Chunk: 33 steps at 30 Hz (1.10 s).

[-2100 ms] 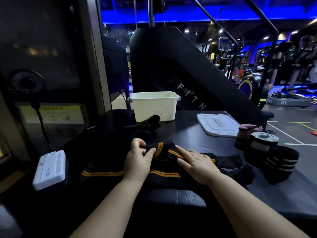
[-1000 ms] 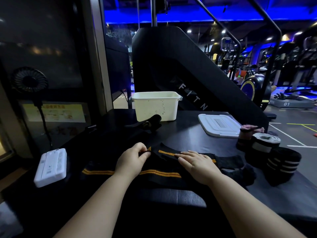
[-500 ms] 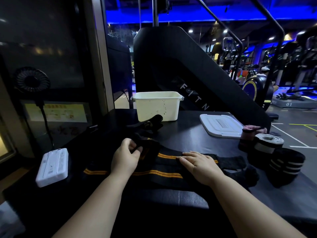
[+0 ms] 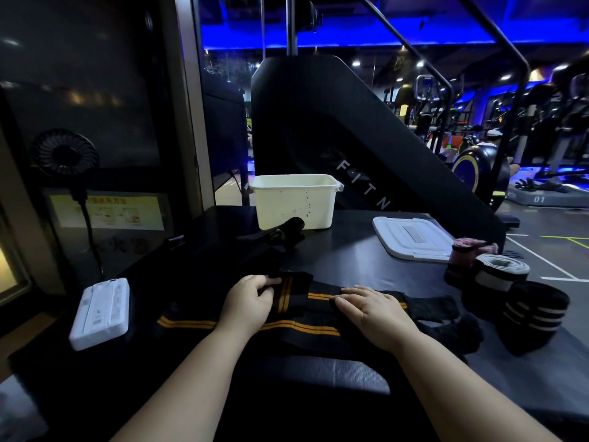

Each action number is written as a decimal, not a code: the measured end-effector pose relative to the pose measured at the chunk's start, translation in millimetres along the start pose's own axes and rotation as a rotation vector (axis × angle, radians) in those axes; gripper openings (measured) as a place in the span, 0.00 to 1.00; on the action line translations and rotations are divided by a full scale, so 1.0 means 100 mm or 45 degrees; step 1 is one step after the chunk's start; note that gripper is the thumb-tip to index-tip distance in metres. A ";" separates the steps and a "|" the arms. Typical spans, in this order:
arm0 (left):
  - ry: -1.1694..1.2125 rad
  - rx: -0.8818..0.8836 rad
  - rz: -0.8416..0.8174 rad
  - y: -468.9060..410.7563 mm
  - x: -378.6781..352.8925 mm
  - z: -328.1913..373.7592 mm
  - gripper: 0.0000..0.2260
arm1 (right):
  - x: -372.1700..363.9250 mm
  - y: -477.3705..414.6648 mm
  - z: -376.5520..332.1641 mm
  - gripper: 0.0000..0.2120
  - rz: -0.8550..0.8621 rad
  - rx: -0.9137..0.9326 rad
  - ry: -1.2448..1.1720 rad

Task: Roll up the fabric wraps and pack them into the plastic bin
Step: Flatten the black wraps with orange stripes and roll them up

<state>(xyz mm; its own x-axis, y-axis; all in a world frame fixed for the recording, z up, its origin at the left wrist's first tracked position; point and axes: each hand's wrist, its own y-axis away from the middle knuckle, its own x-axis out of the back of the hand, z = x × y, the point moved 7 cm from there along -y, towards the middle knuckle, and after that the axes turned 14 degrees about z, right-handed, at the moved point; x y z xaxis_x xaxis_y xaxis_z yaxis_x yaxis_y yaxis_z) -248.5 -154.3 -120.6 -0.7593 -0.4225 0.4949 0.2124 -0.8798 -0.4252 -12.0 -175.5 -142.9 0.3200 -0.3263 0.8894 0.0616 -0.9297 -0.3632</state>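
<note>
A black fabric wrap with orange stripes [image 4: 299, 327] lies spread across the dark table in front of me. My left hand [image 4: 247, 303] pinches its folded end, which stands up with the stripes running vertically. My right hand [image 4: 371, 309] lies flat on the wrap, fingers straight, pressing it down. The white plastic bin [image 4: 294, 200] stands open at the far middle of the table. Three rolled wraps sit at the right: a pink one [image 4: 463, 255], a black-and-white one [image 4: 500, 272] and a black striped one [image 4: 534, 315]. Another dark wrap [image 4: 283, 232] lies loose before the bin.
The bin's white lid [image 4: 411, 239] lies flat to the right of the bin. A white box-shaped device [image 4: 102, 311] sits at the table's left edge, with a small black fan [image 4: 65, 153] behind it. A large black gym machine [image 4: 350, 132] rises behind the table.
My left hand has turned the wrap's end over toward the right, so the fold now stands with its stripes upright. My right hand has stayed pressing the wrap.
</note>
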 end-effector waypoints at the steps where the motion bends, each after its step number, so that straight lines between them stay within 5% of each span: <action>1: 0.017 -0.002 -0.011 0.00 0.01 0.02 0.12 | 0.00 0.00 0.00 0.22 0.000 0.001 0.002; 8: -0.034 0.141 0.071 -0.05 0.17 -0.08 0.29 | 0.01 0.00 0.00 0.22 0.000 -0.007 -0.006; 19: -0.389 0.498 0.331 -0.17 0.59 -0.51 0.21 | 0.01 0.00 0.00 0.21 0.018 0.000 -0.033; 22: -0.528 0.304 0.379 -0.17 0.60 -0.45 0.14 | 0.02 -0.01 0.01 0.20 0.035 0.009 -0.046; 26: -0.419 -0.216 0.149 -0.14 0.24 -0.08 0.13 | 0.03 -0.02 0.01 0.18 0.059 0.027 -0.067; 30: -0.445 -0.375 -0.482 0.10 -0.29 0.05 0.25 | 0.04 -0.02 0.01 0.17 0.082 0.042 -0.092; 33: -0.688 -0.352 -0.668 0.19 -0.37 -0.04 0.27 | 0.08 0.00 0.00 0.16 0.094 0.057 -0.094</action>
<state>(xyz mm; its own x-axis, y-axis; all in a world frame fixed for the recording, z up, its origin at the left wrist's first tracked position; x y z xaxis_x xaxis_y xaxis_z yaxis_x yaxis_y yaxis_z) -218.8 -154.7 -150.5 -0.2999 -0.0784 0.9507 -0.3034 -0.9370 -0.1730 -9.2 -178.0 -136.2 0.3940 -0.3788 0.8374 0.0771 -0.8943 -0.4408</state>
